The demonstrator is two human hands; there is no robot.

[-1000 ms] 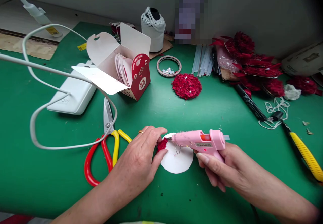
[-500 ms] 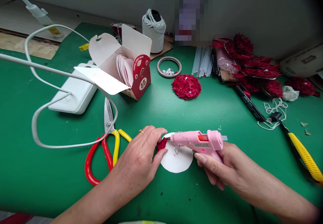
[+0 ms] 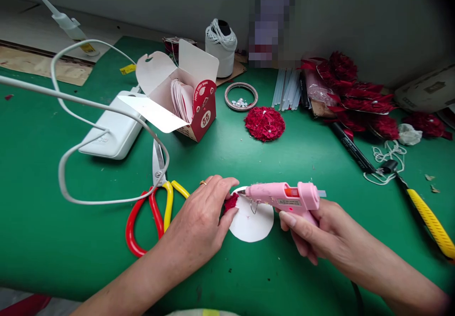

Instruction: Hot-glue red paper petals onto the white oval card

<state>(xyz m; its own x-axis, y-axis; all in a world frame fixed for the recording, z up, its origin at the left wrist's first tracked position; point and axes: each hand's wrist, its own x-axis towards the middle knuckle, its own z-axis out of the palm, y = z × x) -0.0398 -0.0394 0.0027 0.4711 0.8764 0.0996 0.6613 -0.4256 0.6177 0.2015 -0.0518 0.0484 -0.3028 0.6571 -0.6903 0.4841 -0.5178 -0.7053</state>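
A pink glue gun (image 3: 284,196) is in my right hand (image 3: 320,233), its nozzle pointing left over the upper left part of a white paper disc (image 3: 252,226). My left hand (image 3: 204,214) pinches a small piece of red fabric (image 3: 231,203) between thumb and fingers at the disc's left edge. The nozzle tip is close beside the fabric; whether they touch cannot be made out. Under the gun's barrel its wire stand shows against the disc. A finished-looking round red flower piece (image 3: 265,124) with small pearls lies beyond the disc.
Scissors with red and yellow handles (image 3: 152,211) lie left of my left hand. Behind are a white power bank (image 3: 113,126) with a looping cable, an open box (image 3: 204,112), a tape ring (image 3: 241,96) and glue sticks (image 3: 286,88). A yellow cutter (image 3: 430,221) lies right.
The whole view has shifted slightly, so the left-side objects appear farther right. The glue gun's nozzle sits slightly farther from the red fabric's middle, toward its upper edge. Both hands keep their holds.
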